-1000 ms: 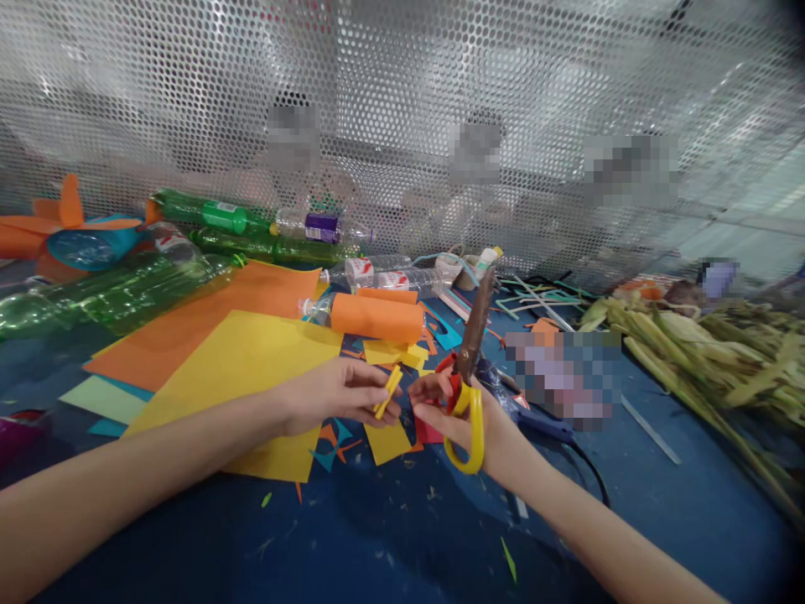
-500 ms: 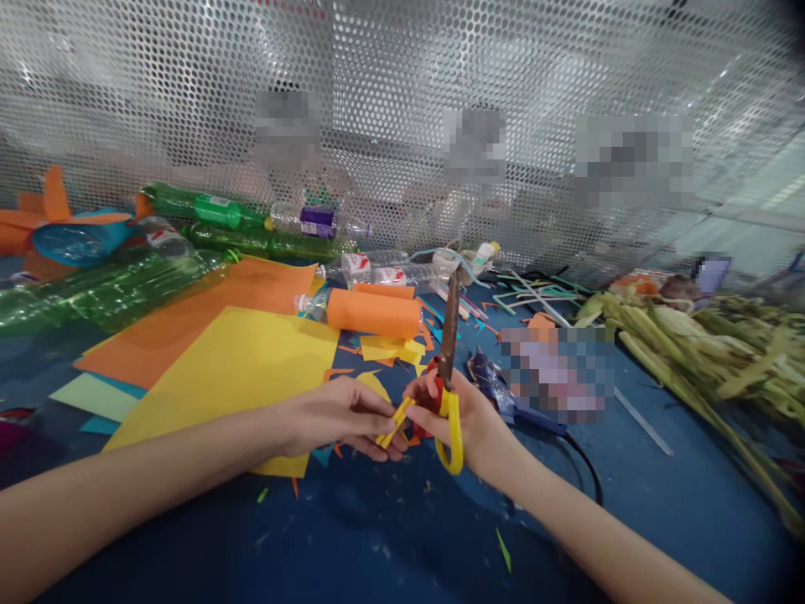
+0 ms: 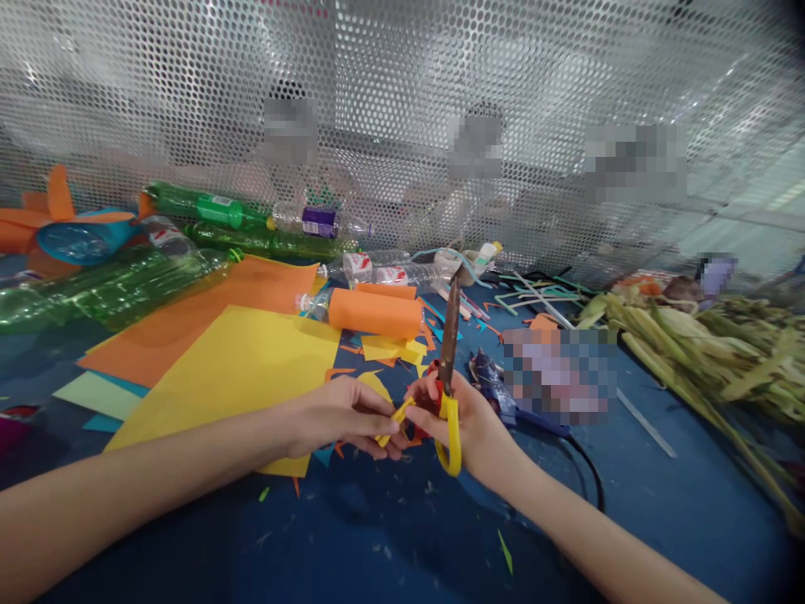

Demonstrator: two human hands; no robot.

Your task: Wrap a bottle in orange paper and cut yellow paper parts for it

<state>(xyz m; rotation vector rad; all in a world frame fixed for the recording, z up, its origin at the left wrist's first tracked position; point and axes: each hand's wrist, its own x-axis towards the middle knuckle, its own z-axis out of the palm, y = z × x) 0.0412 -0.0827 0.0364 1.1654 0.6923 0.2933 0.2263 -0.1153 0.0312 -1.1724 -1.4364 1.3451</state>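
My left hand (image 3: 355,415) pinches a small folded piece of yellow paper (image 3: 395,421) between thumb and fingers. The fingers of my right hand (image 3: 469,424) touch the upper end of that piece. Scissors (image 3: 449,369) with yellow and red handles also sit in my right hand, their worn blades together and pointing up. Just beyond the hands lies a bottle wrapped in orange paper (image 3: 376,312), on its side. A large yellow sheet (image 3: 239,369) is partly under my left forearm, overlapping an orange sheet (image 3: 189,323).
Green plastic bottles (image 3: 126,289) lie at the back left, near an orange and blue propeller-like craft (image 3: 81,235). Corn husks (image 3: 685,352) are heaped on the right. A dark blue tool with a cord (image 3: 541,418) lies beside my right hand. Perforated metal (image 3: 390,101) stands behind the table.
The yellow paper piece has turned slightly and looks more closed between my fingers. Both hands stay in nearly the same place, and the scissors have barely shifted.
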